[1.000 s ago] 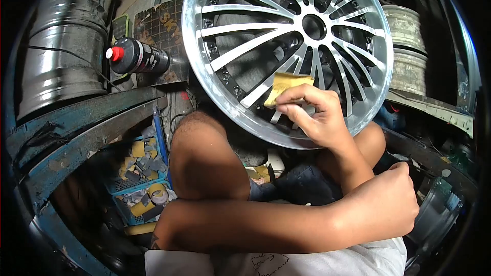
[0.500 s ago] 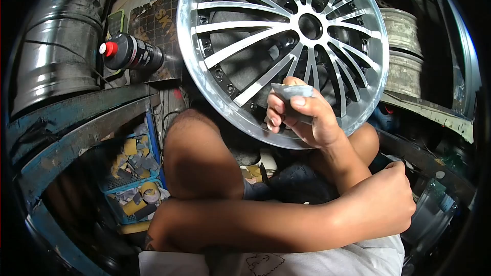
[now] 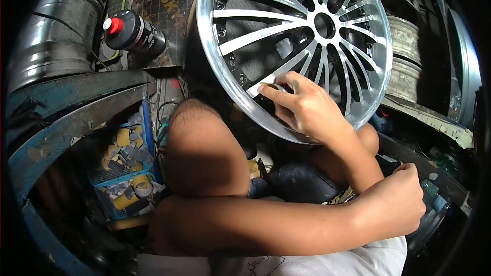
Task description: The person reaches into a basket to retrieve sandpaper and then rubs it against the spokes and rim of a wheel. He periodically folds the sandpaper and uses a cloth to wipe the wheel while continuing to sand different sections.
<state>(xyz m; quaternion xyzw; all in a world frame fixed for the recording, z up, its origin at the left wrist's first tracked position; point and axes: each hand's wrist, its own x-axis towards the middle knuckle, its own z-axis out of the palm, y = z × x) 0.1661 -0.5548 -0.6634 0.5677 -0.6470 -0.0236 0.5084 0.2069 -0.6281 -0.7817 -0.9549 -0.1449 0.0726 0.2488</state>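
The alloy wheel (image 3: 321, 8) lies in the upper middle of the frame. The right hand (image 3: 309, 105) has its fingers against a lower-left spoke (image 3: 290, 63), pinching what seems folded sandpaper (image 3: 277, 87), mostly covered. The left hand's (image 3: 394, 202) fingers are hidden; whether clenched, I cannot tell.

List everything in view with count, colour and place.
Wheel: 1, silver and black, upper centre
Sandpaper: 1 piece, yellowish, mostly hidden, at wheel
Bottle: 1, black with red cap, upper left
Board: 1, dark, by bottle
Stacked rims: several, grey, upper right
Metal cylinders: several, silver, far left
Beams: several, blue, left
Baskets: 2, blue, lower left
Scraps: many, yellow and grey, in baskets
Shirt: 1, pale grey, bottom
Knees: 2, bare, centre
Right hand: 1, bare, at wheel
Left hand: 1, bare, lower right
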